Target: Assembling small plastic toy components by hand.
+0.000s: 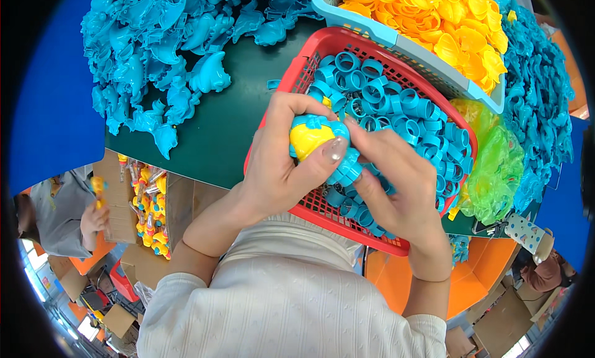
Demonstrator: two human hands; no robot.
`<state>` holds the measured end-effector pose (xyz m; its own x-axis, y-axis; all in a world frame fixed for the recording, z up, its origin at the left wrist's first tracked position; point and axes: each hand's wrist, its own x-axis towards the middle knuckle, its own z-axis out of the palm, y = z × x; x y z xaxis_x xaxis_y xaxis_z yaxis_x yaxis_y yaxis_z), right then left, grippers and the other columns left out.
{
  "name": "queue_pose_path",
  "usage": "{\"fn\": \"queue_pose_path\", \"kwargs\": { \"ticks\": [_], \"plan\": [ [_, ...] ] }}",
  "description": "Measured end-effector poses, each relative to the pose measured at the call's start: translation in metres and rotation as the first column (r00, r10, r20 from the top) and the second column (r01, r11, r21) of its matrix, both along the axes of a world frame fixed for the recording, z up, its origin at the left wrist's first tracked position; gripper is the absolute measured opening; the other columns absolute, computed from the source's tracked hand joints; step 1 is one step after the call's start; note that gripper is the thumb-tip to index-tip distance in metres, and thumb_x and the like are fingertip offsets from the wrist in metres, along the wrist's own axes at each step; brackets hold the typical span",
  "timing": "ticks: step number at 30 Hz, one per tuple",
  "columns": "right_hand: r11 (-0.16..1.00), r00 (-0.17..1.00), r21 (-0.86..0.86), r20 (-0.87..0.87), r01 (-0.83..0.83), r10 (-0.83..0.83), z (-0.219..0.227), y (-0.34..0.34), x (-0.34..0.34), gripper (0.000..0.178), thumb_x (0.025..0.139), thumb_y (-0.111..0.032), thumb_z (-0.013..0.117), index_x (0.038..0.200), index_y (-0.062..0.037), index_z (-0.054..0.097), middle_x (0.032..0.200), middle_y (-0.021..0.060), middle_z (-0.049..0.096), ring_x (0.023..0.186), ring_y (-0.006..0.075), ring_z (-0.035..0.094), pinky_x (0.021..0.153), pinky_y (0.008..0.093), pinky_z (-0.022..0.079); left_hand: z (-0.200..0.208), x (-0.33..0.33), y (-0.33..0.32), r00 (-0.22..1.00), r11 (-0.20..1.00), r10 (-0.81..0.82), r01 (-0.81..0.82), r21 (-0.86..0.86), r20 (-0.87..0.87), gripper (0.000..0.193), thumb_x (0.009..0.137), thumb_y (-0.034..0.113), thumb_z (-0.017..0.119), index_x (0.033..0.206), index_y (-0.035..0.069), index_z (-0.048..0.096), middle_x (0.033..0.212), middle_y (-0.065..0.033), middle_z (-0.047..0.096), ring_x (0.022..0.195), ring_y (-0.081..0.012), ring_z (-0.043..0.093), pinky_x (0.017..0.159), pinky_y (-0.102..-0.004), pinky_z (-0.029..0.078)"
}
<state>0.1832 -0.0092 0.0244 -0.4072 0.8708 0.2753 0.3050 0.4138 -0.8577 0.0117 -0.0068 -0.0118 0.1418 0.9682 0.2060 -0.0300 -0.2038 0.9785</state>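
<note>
Between my two hands is a blue and yellow plastic toy part (312, 138), held just above a red basket (315, 47). My left hand (286, 148) wraps round its yellow side, the thumb pressed along the front. The fingers and thumb of my right hand (400, 175) pinch its blue lower end. Many short blue plastic rings (409, 100) fill the basket beneath. The part's back side is hidden by my fingers.
Blue shell pieces (149, 54) heap at the far left of the green table (245, 79). A grey-blue crate (427, 66) of yellow pieces (458, 23) stands behind the basket. Right of it lie a green plastic bag (489, 166) and more blue pieces (539, 91). Another person's hand (94, 218) is at left.
</note>
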Motion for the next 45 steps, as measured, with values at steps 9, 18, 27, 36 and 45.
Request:
{"fn": "queue_pose_path", "kwargs": {
  "ticks": [9,18,27,36,45],
  "plan": [
    [0.999,0.998,0.008,0.048,-0.038,0.038,0.002,-0.004,0.003,0.052,0.064,0.009,0.057,0.115,0.0026,0.055,0.075,0.0108,0.055,0.061,0.0161,0.053,0.056,0.0239,0.043,0.009,-0.005,0.001,0.990,0.978,-0.083,0.102,-0.180,0.110,0.033,0.085,0.026,0.055,0.101,0.000,0.043,0.089,-0.0104,0.052,0.081,-0.0134,0.051,0.070,-0.0261,0.043],
    [0.997,0.998,-0.053,-0.002,0.058,-0.059,-0.002,-0.007,-0.003,0.048,0.072,0.008,0.053,0.120,0.0020,0.051,0.081,0.0106,0.057,0.066,0.0140,0.057,0.063,0.0225,0.048,0.014,-0.002,0.004,0.992,0.983,-0.124,0.128,-0.135,0.038,0.039,0.086,0.028,0.056,0.109,0.001,0.039,0.097,-0.0103,0.049,0.083,-0.0140,0.050,0.073,-0.0263,0.043],
    [0.994,0.992,-0.065,0.097,0.086,-0.079,0.002,-0.007,-0.007,0.058,0.067,0.006,0.055,0.125,0.0009,0.045,0.088,0.0111,0.059,0.075,0.0173,0.062,0.069,0.0263,0.051,-0.001,0.001,0.007,0.998,0.980,-0.012,0.023,0.197,-0.057,0.054,0.080,0.030,0.066,0.117,0.003,0.037,0.100,-0.0116,0.052,0.085,-0.0186,0.055,0.072,-0.0277,0.046],
    [1.000,0.992,-0.006,0.122,-0.024,0.025,-0.002,-0.010,0.000,0.063,0.057,-0.002,0.061,0.120,0.0015,0.050,0.106,0.0161,0.060,0.073,0.0197,0.064,0.067,0.0268,0.053,-0.004,-0.007,0.002,0.974,0.981,-0.051,0.090,0.173,-0.220,0.043,0.080,0.029,0.062,0.105,0.001,0.043,0.087,-0.0122,0.057,0.064,-0.0215,0.060,0.055,-0.0294,0.047],
    [0.996,0.995,-0.071,0.082,-0.045,0.051,-0.002,-0.009,-0.001,0.067,0.056,0.001,0.059,0.122,0.0009,0.048,0.104,0.0139,0.060,0.071,0.0190,0.064,0.066,0.0266,0.053,0.001,-0.004,0.001,0.993,0.998,-0.044,0.047,0.029,-0.108,0.038,0.081,0.026,0.060,0.102,0.001,0.042,0.081,-0.0105,0.056,0.062,-0.0160,0.057,0.054,-0.0269,0.045]
  ]
}}
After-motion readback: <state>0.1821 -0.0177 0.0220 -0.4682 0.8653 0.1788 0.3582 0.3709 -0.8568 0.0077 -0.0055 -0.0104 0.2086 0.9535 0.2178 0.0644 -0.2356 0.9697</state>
